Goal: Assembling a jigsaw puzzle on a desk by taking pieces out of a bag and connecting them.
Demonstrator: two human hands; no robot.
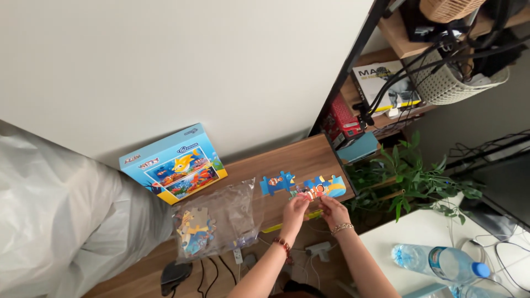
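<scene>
Forearms up from the bottom edge, both hands met over a puzzle cluster on the wooden desk.

Left hand (294, 211) and right hand (331, 208) pinched narrow on the joined puzzle pieces (320, 189), held flat at the desk's (309, 157) far right end, likely to keep tabs level. Separate blue piece (277, 182) just beside, leftward. Clear bag of loose pieces (218, 223) kept near; picture box (174, 164) propped by the wall, lid art facing up. Water bottle (441, 262) well apart.
</scene>
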